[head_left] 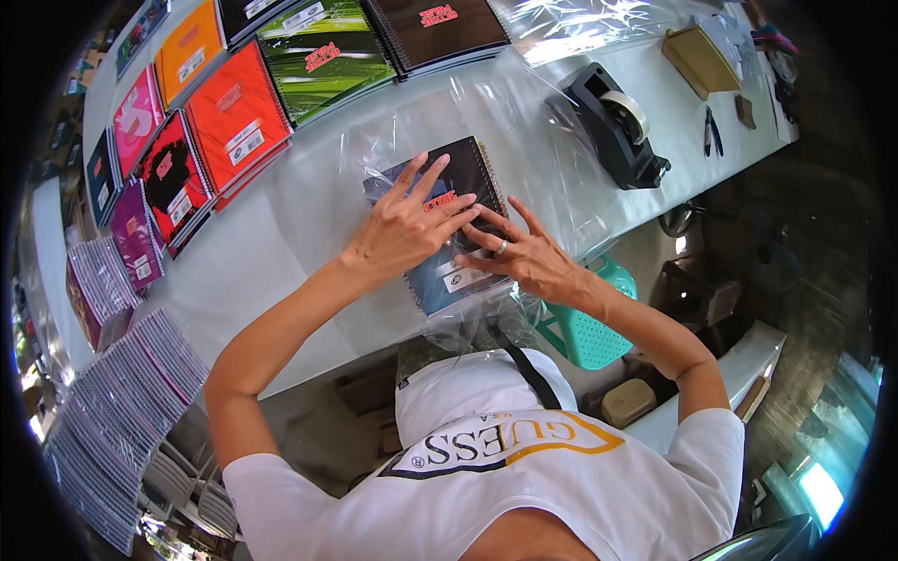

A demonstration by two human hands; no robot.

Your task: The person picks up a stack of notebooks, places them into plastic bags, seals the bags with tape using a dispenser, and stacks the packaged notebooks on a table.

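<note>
Pressing: left hand [404, 227] and right hand [524, 254] lie flat, fingers spread, on the notebook [449, 229].
Notebook: dark, spiral-bound, under both palms, inside the clear bag [510, 122] on the table [290, 234].
Grip: nothing pinched (palms only).
Advice: likely best to smooth outward from the palms, keeping film taut.
Beyond right fingers: tape dispenser [615, 123].
Beyond left hand: notebook rows [234, 117].
</note>
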